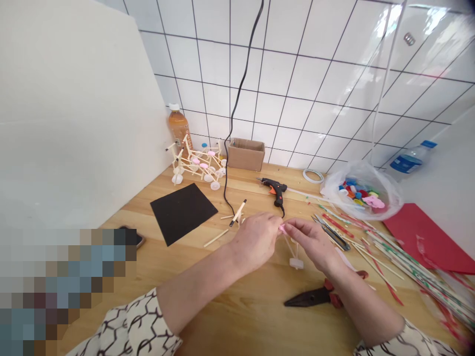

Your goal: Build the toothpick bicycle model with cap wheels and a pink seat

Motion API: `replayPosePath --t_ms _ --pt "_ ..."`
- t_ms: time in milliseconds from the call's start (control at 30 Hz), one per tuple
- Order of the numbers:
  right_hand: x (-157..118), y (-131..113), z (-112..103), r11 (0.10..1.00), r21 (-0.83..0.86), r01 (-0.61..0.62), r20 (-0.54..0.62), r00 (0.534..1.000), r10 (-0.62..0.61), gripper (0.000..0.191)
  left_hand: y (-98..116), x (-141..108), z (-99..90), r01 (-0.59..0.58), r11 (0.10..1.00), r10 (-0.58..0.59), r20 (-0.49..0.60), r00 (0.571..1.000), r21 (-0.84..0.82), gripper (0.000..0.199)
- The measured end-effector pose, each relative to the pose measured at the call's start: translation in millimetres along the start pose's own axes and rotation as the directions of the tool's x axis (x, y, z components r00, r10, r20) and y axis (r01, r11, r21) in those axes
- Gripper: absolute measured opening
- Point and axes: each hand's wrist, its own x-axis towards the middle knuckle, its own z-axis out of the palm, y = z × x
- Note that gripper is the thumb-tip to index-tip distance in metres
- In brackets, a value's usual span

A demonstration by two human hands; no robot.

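Note:
My left hand (256, 239) and my right hand (308, 242) meet above the wooden tabletop (237, 316). Between their fingertips they pinch a small pink piece (282, 228). Thin pale sticks run down from it to a white bottle cap (296, 263), which hangs just above the wood or rests on it; I cannot tell which. Beyond my left hand lies a small stick assembly (237, 213). A black-handled scissor-like tool (332, 235) lies close to my right hand, and red-handled pliers (315, 296) lie under my right forearm.
A black glue gun (274, 192) with its cord lies ahead. Behind it are a stick-and-cap model (196, 163), a cardboard box (247, 153) and an orange drink bottle (178, 126). A black square (182, 212) lies left; a bag of coloured caps (361, 190), striped sticks (408, 267) and red sheet (430, 240) lie right.

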Motion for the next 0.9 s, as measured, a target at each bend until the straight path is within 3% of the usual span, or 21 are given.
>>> replayPosePath --t_ms 367,667,900 --pt "-4.0 -8.8 -1.2 0.976 -0.184 0.116 0.007 0.993 -0.117 0.032 2.0 1.8 -4.7 0.023 1.000 -0.022 0.055 0.998 -0.009 0.021" --pt "-2.7 -2.4 -18.8 0.955 -0.255 0.154 0.095 0.986 -0.133 0.029 0.6 -6.0 1.3 -0.051 0.998 0.052 -0.010 0.999 0.026 0.021" --pt "-0.5 0.6 -17.8 0.927 -0.279 0.248 0.143 0.966 -0.216 0.017 1.1 -2.2 3.0 -0.039 0.997 0.040 -0.011 0.999 0.071 0.020"
